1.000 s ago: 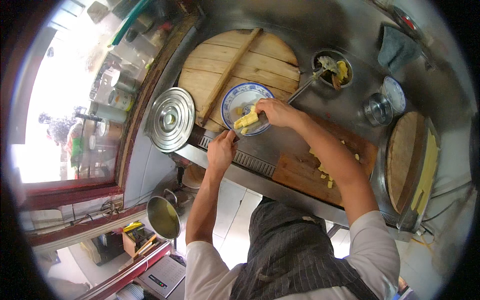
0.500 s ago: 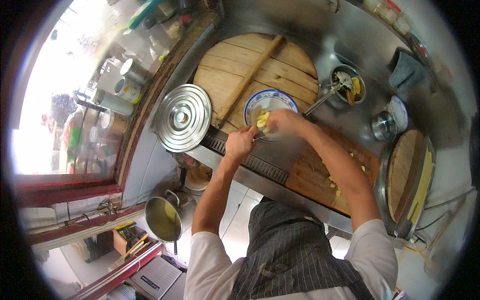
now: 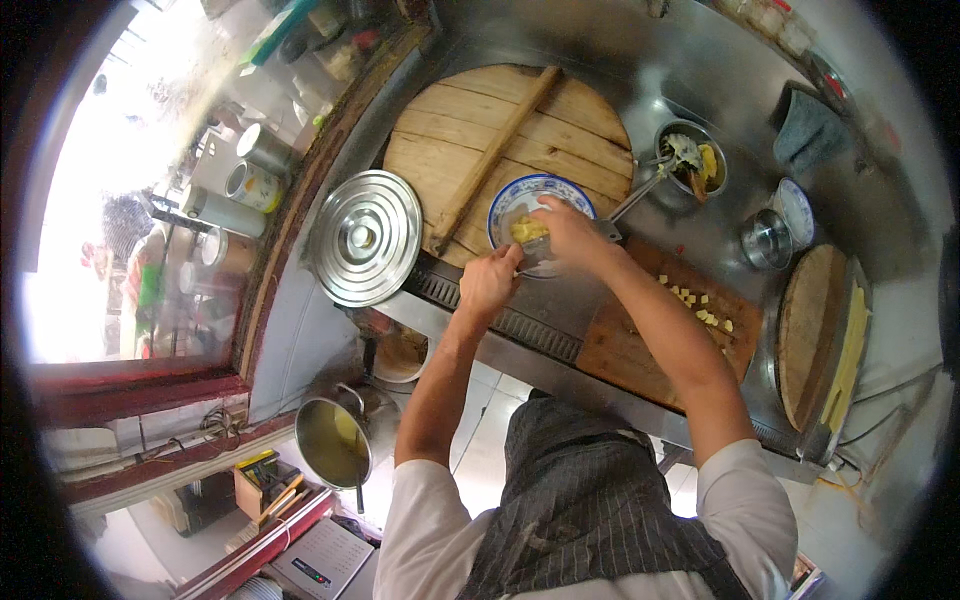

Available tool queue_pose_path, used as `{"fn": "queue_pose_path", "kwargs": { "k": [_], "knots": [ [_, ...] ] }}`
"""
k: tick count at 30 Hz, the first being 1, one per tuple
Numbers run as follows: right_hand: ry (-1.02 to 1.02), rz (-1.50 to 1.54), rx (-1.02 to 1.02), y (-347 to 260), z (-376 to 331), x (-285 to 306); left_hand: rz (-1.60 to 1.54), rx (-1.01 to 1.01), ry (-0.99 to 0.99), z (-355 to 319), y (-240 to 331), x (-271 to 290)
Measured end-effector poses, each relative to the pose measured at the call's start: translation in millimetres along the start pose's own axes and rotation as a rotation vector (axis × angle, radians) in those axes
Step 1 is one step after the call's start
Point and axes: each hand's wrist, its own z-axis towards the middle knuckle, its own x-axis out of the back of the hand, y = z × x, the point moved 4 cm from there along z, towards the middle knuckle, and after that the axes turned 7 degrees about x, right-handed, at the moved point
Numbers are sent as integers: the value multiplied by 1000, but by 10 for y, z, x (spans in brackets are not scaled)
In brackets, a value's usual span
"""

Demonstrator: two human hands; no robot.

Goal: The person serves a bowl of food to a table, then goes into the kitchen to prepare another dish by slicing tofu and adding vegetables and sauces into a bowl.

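Both hands have drawn closer together over the blue-and-white bowl [image 3: 535, 205] since the earlier frames, with the yellow pieces now bunched at its near rim. That bowl sits on the big round wooden lid [image 3: 500, 150], toward the lid's near right edge. A wide flat blade [image 3: 545, 250] is tilted at the bowl's near rim with a heap of yellow chopped food [image 3: 528, 230] on it. Curled fingers of the left hand [image 3: 488, 282] meet the blade's near edge; whether they grip it I cannot tell. Cupped over the bowl's right side, the right hand [image 3: 568, 228] has its fingers bent down onto the heap. Right of the bowl lies a wooden chopping board [image 3: 650, 340] with yellow cubes [image 3: 700, 305]. Left of the bowl rests a shiny metal pot lid [image 3: 365, 238].
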Motion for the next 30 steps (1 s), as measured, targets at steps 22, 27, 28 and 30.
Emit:
{"fn": "queue_pose_path", "kwargs": {
  "k": [22, 27, 28, 30],
  "knots": [
    [233, 202, -598, -105, -473, -185, -400, 358, 197, -410, -124, -358],
    [-75, -387, -359, -123, -555, -204, -568, 431, 291, -352, 337, -147],
    [-60, -276, -377, -286, -537, -146, -552, 457, 325, -419, 251, -214],
    [-27, -178, -292, -523, -543, -45, -493, 470, 397, -480, 232, -253]
  ]
}}
